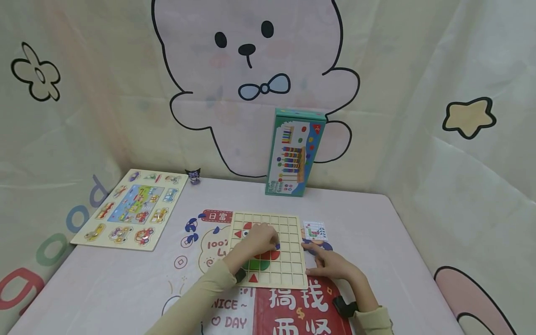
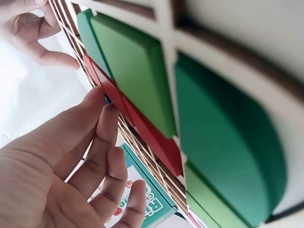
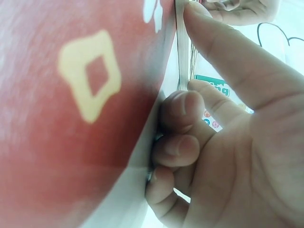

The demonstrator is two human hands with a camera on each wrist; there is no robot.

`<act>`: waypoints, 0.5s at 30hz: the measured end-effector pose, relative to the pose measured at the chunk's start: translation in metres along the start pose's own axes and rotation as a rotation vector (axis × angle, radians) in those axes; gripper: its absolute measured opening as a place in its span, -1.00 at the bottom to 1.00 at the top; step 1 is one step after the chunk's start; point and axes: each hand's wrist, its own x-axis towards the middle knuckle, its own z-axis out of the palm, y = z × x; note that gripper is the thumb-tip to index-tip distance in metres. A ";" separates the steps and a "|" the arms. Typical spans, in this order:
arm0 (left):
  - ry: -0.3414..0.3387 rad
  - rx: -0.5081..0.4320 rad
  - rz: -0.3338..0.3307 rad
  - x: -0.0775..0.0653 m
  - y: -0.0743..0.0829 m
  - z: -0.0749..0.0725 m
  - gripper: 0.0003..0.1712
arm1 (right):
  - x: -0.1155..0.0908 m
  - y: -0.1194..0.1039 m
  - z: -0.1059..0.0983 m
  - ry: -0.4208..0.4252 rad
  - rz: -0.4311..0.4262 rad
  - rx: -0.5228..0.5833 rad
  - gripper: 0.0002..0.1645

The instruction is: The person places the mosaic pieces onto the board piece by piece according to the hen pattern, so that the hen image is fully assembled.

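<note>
A pale wooden grid board point(image 1: 292, 270) lies on the table and holds several red, green and white pieces. My left hand point(image 1: 260, 239) is over the board, its thumb and index finger pinching a small blue piece point(image 2: 108, 99) near the red half-round piece point(image 1: 270, 255). The left wrist view shows green pieces point(image 2: 223, 137) in the grid close by; the fingers hide most of the blue piece. At the board's right edge, my right hand point(image 1: 335, 264) touches the side with thumb and extended index finger. Its other fingers point(image 3: 178, 149) bend against the table surface.
A small pattern card point(image 1: 315, 231) lies right of the board. Loose blue shapes point(image 1: 191, 225) are scattered to its left. A picture puzzle board point(image 1: 100, 228) lies at the far left. Behind stand a green ring game box point(image 1: 295, 153) and a small dark figurine point(image 1: 193, 176).
</note>
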 end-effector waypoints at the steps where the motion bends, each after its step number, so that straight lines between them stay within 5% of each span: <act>1: -0.007 -0.015 -0.002 -0.001 0.000 0.000 -0.90 | 0.000 0.000 0.000 0.001 0.001 0.001 -0.10; 6: -0.030 -0.104 -0.011 -0.004 -0.002 -0.003 -0.86 | 0.000 0.001 0.000 0.000 0.002 -0.007 -0.10; 15: 0.013 -0.128 0.007 -0.013 -0.006 -0.009 -0.84 | -0.001 -0.001 -0.001 0.002 0.001 -0.016 -0.11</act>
